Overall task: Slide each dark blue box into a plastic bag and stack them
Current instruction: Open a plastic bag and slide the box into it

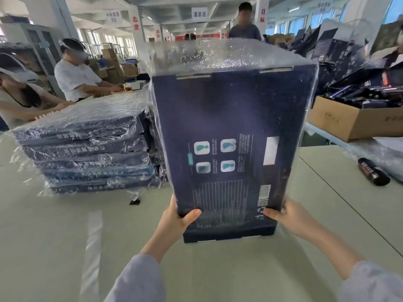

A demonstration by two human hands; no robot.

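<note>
Large flat dark blue cardboard box point(229, 138), printed back panel facing the wearer: four pale icons, a text grid, barcode, white label. Clear plastic bag point(218, 55) covers it from the top, slack film bunched above the far edge. Box is held tilted above the pale table point(54, 247), just right of the stack of bagged dark blue boxes point(87, 149). Left hand point(176, 221) grips the lower left corner, thumb on the face. Right hand point(290, 216) grips the lower right corner likewise. Both forearms reach forward, grey sleeves.
</note>
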